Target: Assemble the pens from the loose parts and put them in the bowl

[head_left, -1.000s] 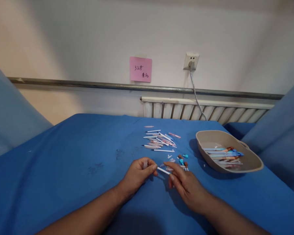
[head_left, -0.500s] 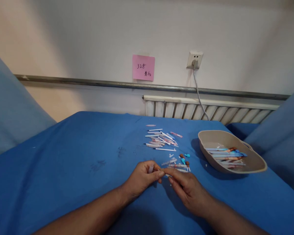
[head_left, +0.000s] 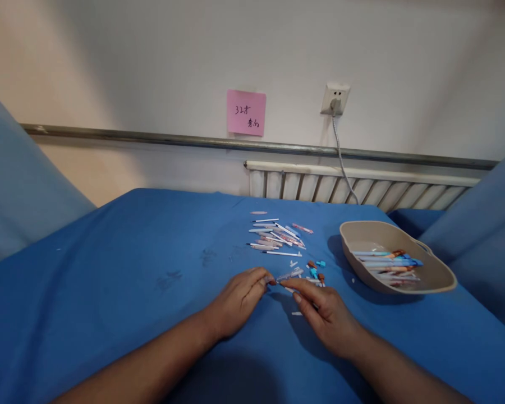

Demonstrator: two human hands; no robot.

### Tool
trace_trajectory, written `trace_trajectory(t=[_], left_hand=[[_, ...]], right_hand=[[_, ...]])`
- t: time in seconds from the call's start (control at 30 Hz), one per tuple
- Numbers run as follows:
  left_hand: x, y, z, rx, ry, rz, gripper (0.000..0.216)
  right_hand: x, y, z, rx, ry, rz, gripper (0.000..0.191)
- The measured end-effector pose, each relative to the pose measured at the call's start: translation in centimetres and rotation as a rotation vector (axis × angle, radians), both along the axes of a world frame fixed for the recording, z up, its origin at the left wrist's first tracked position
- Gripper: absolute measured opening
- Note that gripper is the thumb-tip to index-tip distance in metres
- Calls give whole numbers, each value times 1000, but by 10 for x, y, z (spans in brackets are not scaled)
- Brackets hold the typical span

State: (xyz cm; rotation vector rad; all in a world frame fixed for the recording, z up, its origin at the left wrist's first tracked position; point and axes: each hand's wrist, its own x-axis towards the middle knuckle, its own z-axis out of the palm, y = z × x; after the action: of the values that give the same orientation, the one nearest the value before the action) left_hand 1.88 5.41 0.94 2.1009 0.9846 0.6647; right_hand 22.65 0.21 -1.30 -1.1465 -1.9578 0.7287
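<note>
Left hand [head_left: 239,297], right hand [head_left: 325,311], one tray [head_left: 374,235]

The left hand [head_left: 238,298] and right hand [head_left: 321,314] hover low, pinched fingers nearly touching.

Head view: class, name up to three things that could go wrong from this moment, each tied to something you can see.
1. The small pen part pinched between the left hand and right hand could slip, being tiny.
2. The right hand might brush away the white scrap lying beside it on the blue cloth.
3. The loose caps near the fingertips could get knocked or mixed into the pile of pen pieces.
</note>
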Motion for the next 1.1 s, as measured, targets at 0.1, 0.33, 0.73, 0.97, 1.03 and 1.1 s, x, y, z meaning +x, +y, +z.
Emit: trace_trajectory(t=[0.1, 0.33, 0.73, 0.97, 1.03, 1.1], left_hand=[[2, 0, 0, 84, 113, -20, 26], [4, 0, 1, 257, 296, -67, 23], [3, 0, -3, 306, 330, -86, 20], [2, 1, -3, 351, 340, -119, 17], [1, 2, -3, 354, 345, -124, 17], [1, 2, -4, 351, 344, -121, 17]], right_hand=[[0, 1, 0, 13, 0, -8, 33], [1, 2, -3, -16, -24, 19, 34], [3, 4, -5, -32, -24, 39, 35], [4, 4, -4, -45, -14, 49, 34], [3, 3, -4, -45, -12, 48, 34], [3, 3, -4, -46, -13, 47, 34]])
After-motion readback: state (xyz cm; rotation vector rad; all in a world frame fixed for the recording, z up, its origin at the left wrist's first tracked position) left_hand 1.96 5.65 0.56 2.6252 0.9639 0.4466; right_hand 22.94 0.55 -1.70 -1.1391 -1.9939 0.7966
